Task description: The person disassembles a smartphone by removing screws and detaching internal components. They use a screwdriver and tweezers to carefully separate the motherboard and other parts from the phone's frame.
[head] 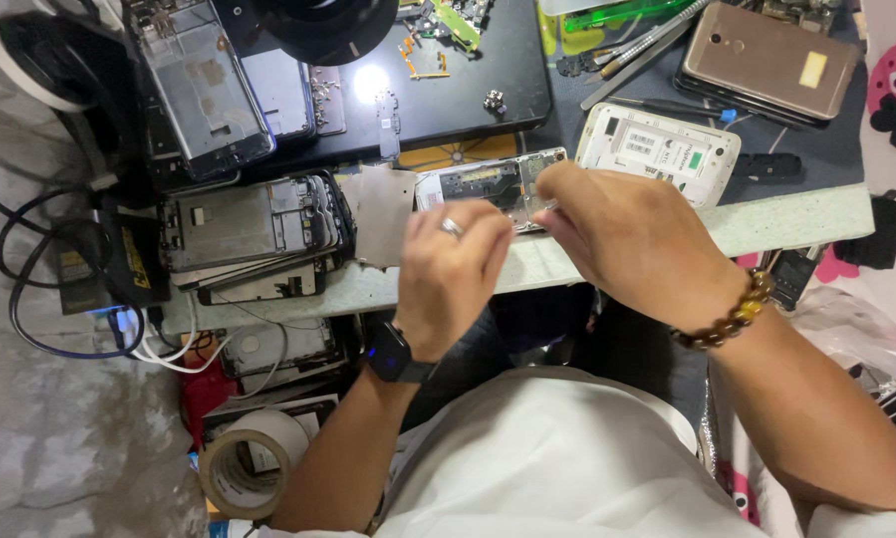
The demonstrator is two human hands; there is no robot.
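Both hands meet over an opened white phone frame with its dark circuit board exposed [483, 184], lying at the pale green worktop [796, 221] edge. The left hand [448, 274], wearing a ring, curls its fingers onto the frame's near edge; the right hand [627, 239] pinches its right end. A stack of stripped grey phone frames [249, 234] lies just left.

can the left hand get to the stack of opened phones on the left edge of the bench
Probably yes. The left hand is at the opened phone, beside the stack of opened phones. Only a flat grey metal plate lies between them, low enough to pass over.
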